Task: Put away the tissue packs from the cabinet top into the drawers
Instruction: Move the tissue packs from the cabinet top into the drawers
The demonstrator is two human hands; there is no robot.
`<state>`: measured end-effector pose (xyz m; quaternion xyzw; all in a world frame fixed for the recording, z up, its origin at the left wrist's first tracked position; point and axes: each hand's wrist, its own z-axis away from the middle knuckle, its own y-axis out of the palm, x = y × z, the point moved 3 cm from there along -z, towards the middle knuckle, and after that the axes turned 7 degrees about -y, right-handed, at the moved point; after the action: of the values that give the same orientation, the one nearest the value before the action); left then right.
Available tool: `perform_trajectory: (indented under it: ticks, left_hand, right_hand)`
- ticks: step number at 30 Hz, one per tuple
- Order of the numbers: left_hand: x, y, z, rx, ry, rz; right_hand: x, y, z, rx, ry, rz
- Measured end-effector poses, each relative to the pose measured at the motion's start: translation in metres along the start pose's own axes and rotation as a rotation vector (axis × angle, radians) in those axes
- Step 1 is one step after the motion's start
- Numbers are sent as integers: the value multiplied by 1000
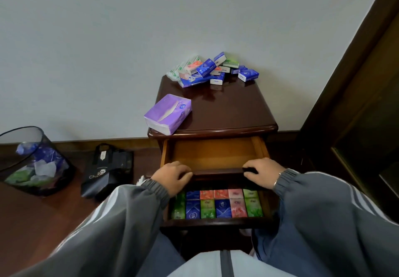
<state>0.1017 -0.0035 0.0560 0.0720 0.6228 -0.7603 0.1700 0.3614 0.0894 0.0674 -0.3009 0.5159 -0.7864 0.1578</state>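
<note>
A dark wooden cabinet stands against the wall. At the back of its top lies a pile of small tissue packs, blue, green and orange. A large purple tissue pack overhangs the front left corner. The upper drawer is pulled out and holds nothing. My left hand and my right hand both grip its dark front panel. Below it, the lower drawer is also out, filled with rows of small packs in green, blue, orange and pink.
A black mesh waste bin with wrappers stands on the floor at the left. A black paper bag sits beside it. A dark wooden door frame runs down the right side. My knees are under the lower drawer.
</note>
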Motion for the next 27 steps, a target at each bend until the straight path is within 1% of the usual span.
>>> perform_trajectory:
  ticks: [2, 3, 5, 7, 8, 9, 13, 18, 21, 24, 27]
  left_hand:
    - [-7, -4, -1, -26, -56, -57]
    - [-8, -6, -1, -10, -85, -63]
    - [-6, -7, 1, 104, -130, -47]
    - [-2, -2, 11, 273, -170, 33]
    - [1, 3, 16, 334, -177, 57]
    - [3, 6, 20, 362, -173, 58]
    - [7, 8, 24, 355, -166, 80]
    - [4, 9, 22, 383, -127, 121]
    - [7, 9, 22, 395, -100, 155]
    - [8, 8, 21, 444, -94, 196]
    - [5, -4, 17, 453, -44, 189]
  right_hand:
    - [3, -4, 0, -10, 1, 5]
    - [3, -4, 3, 12, -5, -17]
    - [1, -2, 12, 105, -42, -61]
    - [2, 4, 23, 224, -78, -87]
    - [2, 8, 29, 270, -97, -97]
    - [2, 12, 34, 293, -117, -93]
    - [7, 14, 39, 308, -160, -55]
    - [13, 10, 27, 325, -165, -40]
    - [9, 10, 24, 347, -155, -69]
    - [3, 11, 22, 387, -146, -101]
    - [2, 5, 17, 421, -202, -110]
